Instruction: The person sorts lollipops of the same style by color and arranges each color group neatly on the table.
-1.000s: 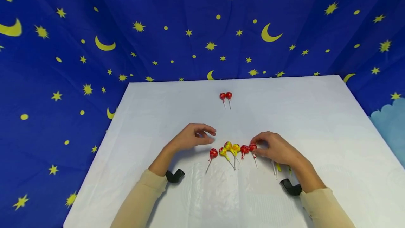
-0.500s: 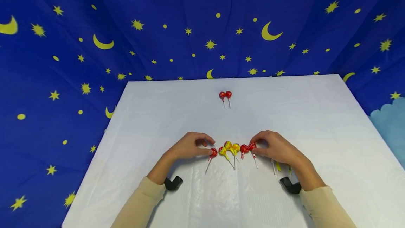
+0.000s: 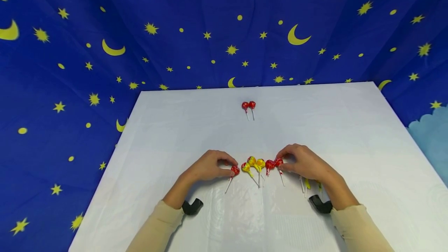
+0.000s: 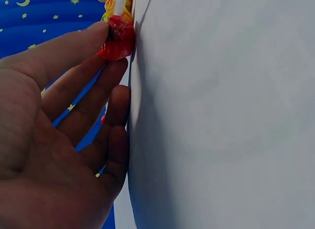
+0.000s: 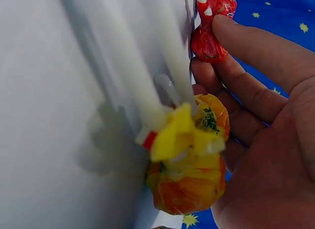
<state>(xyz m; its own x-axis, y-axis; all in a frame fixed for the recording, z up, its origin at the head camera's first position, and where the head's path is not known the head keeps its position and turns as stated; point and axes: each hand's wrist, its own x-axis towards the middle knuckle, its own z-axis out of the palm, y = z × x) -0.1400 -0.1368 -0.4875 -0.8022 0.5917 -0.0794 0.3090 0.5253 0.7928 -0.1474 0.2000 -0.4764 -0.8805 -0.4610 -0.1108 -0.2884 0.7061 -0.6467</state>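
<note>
My left hand [image 3: 212, 165] pinches the head of a red-wrapped lollipop [image 3: 235, 170] between thumb and fingers, at the left end of a loose row. In the left wrist view that red lollipop [image 4: 118, 39] lies against the thumb tip, its white stick pointing up. At the row's right end my right hand [image 3: 303, 161] holds another red lollipop [image 3: 279, 162] by its head. A red lollipop [image 3: 270, 165] lies beside it. Several yellow lollipops [image 3: 251, 161] sit between the hands. Under my right palm are more yellow ones [image 5: 187, 184], mostly hidden in the head view.
Two red lollipops [image 3: 248, 105] lie side by side near the far edge of the white table [image 3: 196, 119]. A blue cloth [image 3: 196, 18] with yellow stars and moons hangs behind and beside the table. Black wrist mounts [image 3: 192, 207] sit low at both wrists.
My left hand has come down and nearer to the left red lollipop, and its fingers now pinch that lollipop's head. The right hand keeps its hold and has stayed in place.
</note>
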